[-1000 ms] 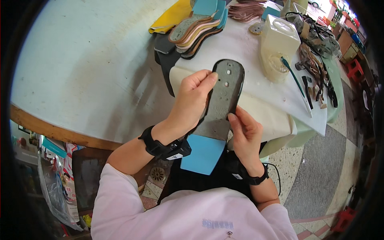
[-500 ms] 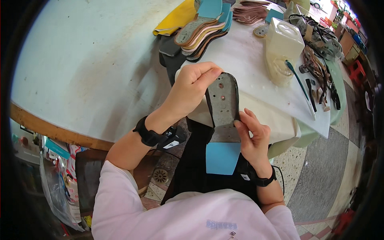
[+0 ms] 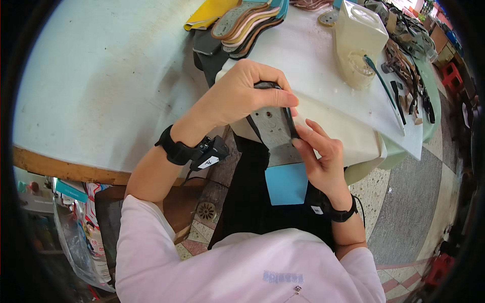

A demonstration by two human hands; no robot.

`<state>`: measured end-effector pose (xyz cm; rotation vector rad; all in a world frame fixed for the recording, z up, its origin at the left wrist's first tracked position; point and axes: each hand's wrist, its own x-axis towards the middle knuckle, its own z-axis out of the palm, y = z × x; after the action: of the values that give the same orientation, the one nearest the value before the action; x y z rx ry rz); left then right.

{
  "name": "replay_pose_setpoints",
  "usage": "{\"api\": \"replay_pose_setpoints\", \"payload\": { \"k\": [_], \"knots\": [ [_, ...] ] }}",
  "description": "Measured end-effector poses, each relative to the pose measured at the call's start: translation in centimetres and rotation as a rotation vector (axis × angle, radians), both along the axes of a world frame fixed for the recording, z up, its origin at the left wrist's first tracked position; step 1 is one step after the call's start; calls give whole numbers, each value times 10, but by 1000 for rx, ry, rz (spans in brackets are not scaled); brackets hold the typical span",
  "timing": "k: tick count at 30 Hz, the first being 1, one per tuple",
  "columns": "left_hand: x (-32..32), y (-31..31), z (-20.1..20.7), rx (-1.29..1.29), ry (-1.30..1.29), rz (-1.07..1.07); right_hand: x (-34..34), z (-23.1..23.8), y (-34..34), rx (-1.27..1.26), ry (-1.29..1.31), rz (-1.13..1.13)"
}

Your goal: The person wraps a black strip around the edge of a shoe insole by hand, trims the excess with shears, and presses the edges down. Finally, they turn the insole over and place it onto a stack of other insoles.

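Note:
A shoe insole [image 3: 275, 134], grey on its upturned face with a black rim and small holes, is held over my lap. Its other end is a light blue piece [image 3: 286, 186] that lies nearest my body. My left hand [image 3: 242, 96] arches over the rounded far end, thumb and fingers pinched at the right rim and covering part of it. Lower on that same rim, my right hand [image 3: 323, 157] grips the edge between thumb and forefinger. The fingertips of both hands are close together. Each wrist wears a black strap with a small device.
Stacked insoles [image 3: 247, 28] lie beyond my hands beside a yellow sheet [image 3: 204, 14]. On the white table [image 3: 116, 96], to the right, stands a cut-open plastic container [image 3: 359, 43] with a teal-handled brush [image 3: 386, 93] by it. Dark straps [image 3: 411, 76] lie farther right.
My left hand has shifted from the insole's far tip to its right rim, nearer my right hand. The table items sit higher in the picture as the view has tilted.

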<state>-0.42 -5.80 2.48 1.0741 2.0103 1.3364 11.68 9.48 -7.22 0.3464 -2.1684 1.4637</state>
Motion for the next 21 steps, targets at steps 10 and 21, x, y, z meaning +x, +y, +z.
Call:
{"api": "replay_pose_setpoints", "payload": {
  "k": [10,21],
  "knots": [
    [-9,-8,-14,207,-32,77,7,10,12,-122,-78,5],
    [12,-24,-7,421,-108,155,22,17,3,-76,-2,-78]
  ]
}}
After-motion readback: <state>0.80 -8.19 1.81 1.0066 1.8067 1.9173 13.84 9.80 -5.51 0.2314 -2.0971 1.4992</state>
